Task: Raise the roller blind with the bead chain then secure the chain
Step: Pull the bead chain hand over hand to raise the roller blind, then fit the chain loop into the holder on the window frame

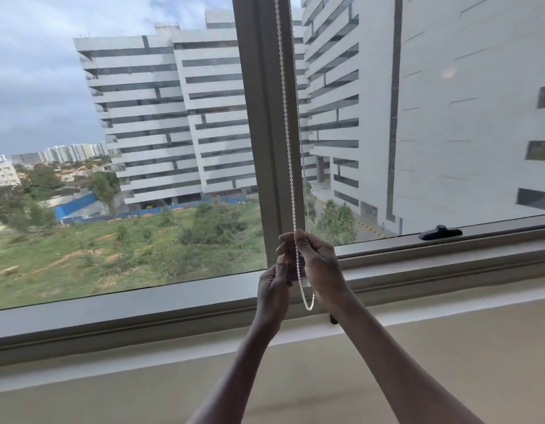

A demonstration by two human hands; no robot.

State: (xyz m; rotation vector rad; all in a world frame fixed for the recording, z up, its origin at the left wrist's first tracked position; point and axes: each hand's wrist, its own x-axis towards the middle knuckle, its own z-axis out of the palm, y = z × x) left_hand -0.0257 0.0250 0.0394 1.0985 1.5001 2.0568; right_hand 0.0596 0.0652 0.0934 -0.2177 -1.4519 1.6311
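A white bead chain hangs down in front of the grey window mullion, running out of the top of the view. My right hand is closed on the chain at its upper fingers, near the bottom of the mullion. Below that grip the chain forms a loose loop hanging against my right wrist. My left hand sits just below and to the left, fingers curled beside the chain; I cannot tell if it grips a strand. The roller blind itself is out of view.
A black window handle lies on the lower frame at the right. A small dark fitting sticks out under the sill below my right wrist. A beige ledge runs beneath the window.
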